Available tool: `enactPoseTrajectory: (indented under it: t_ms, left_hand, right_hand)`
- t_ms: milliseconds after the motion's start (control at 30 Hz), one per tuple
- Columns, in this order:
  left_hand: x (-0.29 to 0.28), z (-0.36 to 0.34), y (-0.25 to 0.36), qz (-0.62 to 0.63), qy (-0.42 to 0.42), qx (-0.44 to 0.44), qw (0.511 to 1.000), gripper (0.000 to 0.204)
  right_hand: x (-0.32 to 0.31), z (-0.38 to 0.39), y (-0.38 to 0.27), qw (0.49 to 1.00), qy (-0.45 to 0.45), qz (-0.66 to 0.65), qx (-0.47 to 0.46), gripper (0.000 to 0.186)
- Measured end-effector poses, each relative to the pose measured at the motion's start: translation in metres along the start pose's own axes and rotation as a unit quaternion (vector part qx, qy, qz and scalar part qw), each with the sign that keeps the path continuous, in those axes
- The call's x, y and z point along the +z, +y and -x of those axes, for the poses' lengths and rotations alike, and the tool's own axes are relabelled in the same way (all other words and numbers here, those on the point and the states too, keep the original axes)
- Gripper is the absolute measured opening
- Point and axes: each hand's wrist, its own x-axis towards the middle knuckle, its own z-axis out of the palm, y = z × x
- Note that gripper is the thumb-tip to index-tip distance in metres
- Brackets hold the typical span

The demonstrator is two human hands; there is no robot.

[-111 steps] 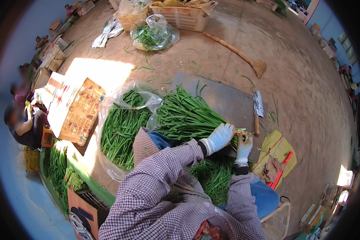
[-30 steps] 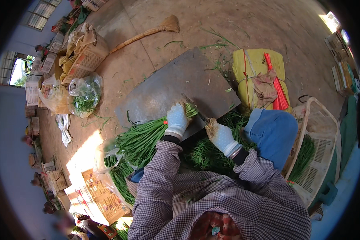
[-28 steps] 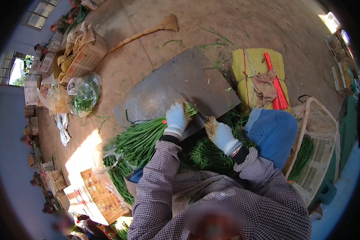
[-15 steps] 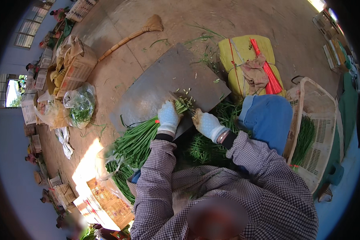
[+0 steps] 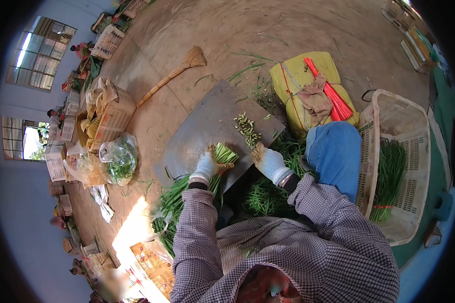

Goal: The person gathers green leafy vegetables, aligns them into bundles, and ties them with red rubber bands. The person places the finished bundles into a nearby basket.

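Note:
My gloved left hand grips a bunch of long green leafy stems; their pale cut ends lie over the grey metal board, and the leaves trail toward my left. A small heap of chopped stem ends sits on the board. My gloved right hand is closed just below the heap, a short way right of the bunch; what is in its fingers I cannot make out. Beneath that hand is a dark pile of loose greens.
Right lie a yellow bundle with red strips and a crate holding tied greens. A straw broom, bagged greens and crates are ahead-left. Other people sit along the left wall.
The cut ends that were by the knife now form a heap apart from the bunch. My left hand has moved down with the bunch; the knife blade no longer shows clearly.

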Motion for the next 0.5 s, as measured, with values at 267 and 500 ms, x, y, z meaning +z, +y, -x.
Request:
enactPoseTrajectory:
  t_ms: [267, 500]
  left_hand:
    - [0.033, 0.114, 0.052, 0.219, 0.493, 0.046, 0.841, 0.049]
    - [0.145, 0.151, 0.065, 0.686, 0.285, 0.051, 0.668, 0.048]
  right_hand:
    - [0.007, -0.063, -0.013, 0.955, 0.016, 0.274, -0.11, 0.036]
    - [0.074, -0.052, -0.091, 0.78, -0.192, 0.299, -0.515, 0.095]
